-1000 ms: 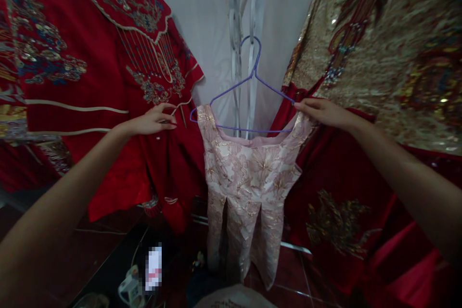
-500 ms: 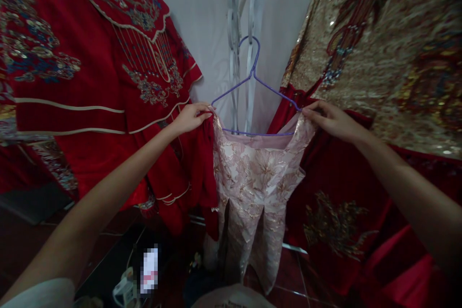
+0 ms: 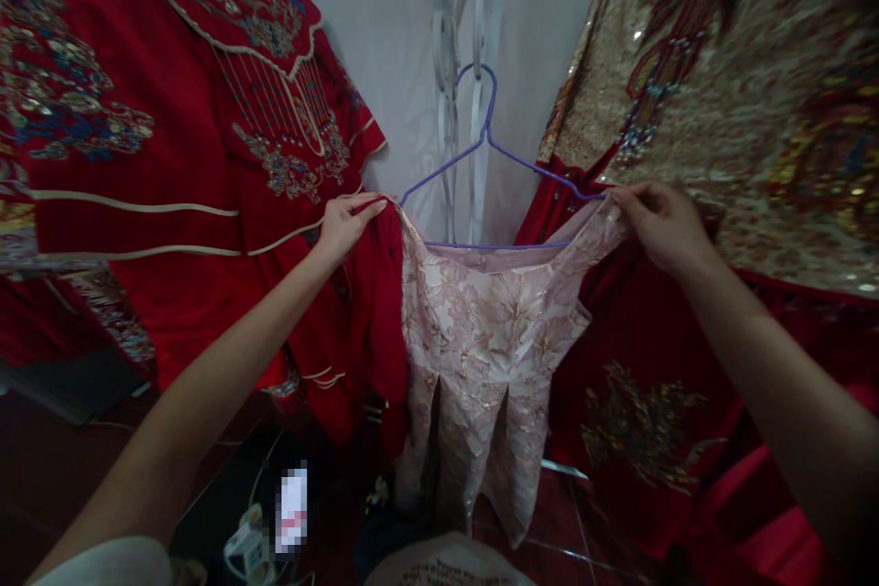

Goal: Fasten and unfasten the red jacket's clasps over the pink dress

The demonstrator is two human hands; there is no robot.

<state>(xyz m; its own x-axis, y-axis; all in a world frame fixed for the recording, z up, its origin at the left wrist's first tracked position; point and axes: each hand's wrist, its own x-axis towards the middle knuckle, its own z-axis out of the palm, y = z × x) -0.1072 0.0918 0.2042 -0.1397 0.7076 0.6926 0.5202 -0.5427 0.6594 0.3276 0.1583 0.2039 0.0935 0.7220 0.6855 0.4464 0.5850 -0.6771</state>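
Note:
A pale pink dress with a raised floral pattern [image 3: 481, 311] hangs on a purple wire hanger [image 3: 453, 162], whose hook sits on a white metal loop. My left hand [image 3: 347, 224] is closed in a pinch on the dress's left shoulder strap, at the hanger's left end. Red cloth [image 3: 385, 330] drapes down from beside those fingers; whether it belongs to the dress I cannot tell. At the other end my right hand [image 3: 663, 220] pinches the right strap between thumb and fingers, pulled out to the hanger's tip. Pink lining shows at the neckline.
Red embroidered garments [image 3: 171, 101] hang at the left. A gold sequined garment [image 3: 721, 110] and a dark red skirt [image 3: 645, 421] hang at the right. White metal chain strips [image 3: 446, 110] run down the wall. Below lie a pixelated bright screen [image 3: 292, 508] and a white plug-like object [image 3: 247, 549].
My right hand has moved outward to the right, drawing the right strap with it. My left hand has shifted slightly left. The neckline is stretched wider.

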